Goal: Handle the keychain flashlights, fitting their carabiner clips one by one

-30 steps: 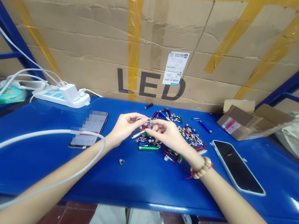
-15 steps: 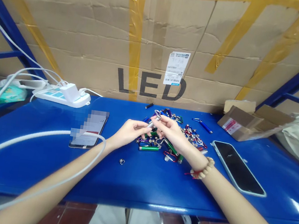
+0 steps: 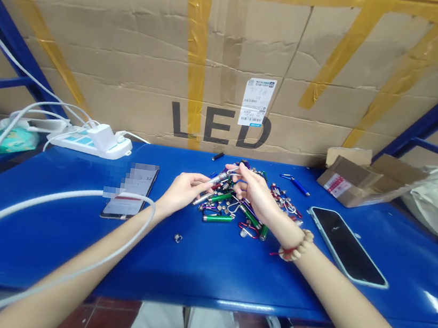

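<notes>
Both my hands meet above a pile of small coloured keychain flashlights (image 3: 252,203) on the blue table (image 3: 205,270). My left hand (image 3: 183,191) pinches one end of a small silver flashlight (image 3: 219,177). My right hand (image 3: 253,190), with a bead bracelet at the wrist, pinches the other end, where a metal clip ring shows. A green flashlight (image 3: 218,218) lies just below my hands. A tiny loose metal part (image 3: 178,238) sits alone on the table nearer to me.
A phone with a lit screen (image 3: 130,191) lies left of my hands, a dark phone (image 3: 347,245) to the right. A white power strip with plugs (image 3: 91,142) and cables sits at back left. An open cardboard box (image 3: 362,177) stands back right; a large "LED" carton forms the back wall.
My hands have lifted the silver flashlight slightly up and away from the pile. It has turned from upright to lying across between my two hands.
</notes>
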Tool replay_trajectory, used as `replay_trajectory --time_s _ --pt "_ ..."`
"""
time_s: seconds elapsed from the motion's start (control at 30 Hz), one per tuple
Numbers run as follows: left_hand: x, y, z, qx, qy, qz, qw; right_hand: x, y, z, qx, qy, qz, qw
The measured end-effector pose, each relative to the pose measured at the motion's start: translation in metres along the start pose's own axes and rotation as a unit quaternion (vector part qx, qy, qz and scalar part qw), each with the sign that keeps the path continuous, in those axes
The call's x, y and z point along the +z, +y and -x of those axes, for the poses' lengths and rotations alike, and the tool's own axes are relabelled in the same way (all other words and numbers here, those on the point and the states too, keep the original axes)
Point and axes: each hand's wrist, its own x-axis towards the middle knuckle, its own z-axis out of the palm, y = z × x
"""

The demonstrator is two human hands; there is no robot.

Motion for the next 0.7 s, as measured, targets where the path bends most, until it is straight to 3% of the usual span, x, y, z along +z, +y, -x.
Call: replay_trajectory --time_s 0.23,0.47,0.57,0.7 --pt "-0.002 -0.005 -0.002 0.023 0.034 -0.017 0.999 -0.010 0.007 -0.006 -0.011 0.002 0.027 1.000" --pt "0.004 0.004 0.006 0.001 -0.003 0.013 1.000 -0.002 0.006 -0.001 -0.016 -0.064 0.042 0.997" --pt "0.004 0.004 0.006 0.026 -0.029 0.042 0.998 0.001 0.005 0.000 -0.031 -0.080 0.072 0.994" --pt "0.004 0.004 0.005 0.054 -0.022 0.064 0.996 0.000 0.006 -0.001 -0.064 -0.089 0.133 0.985"
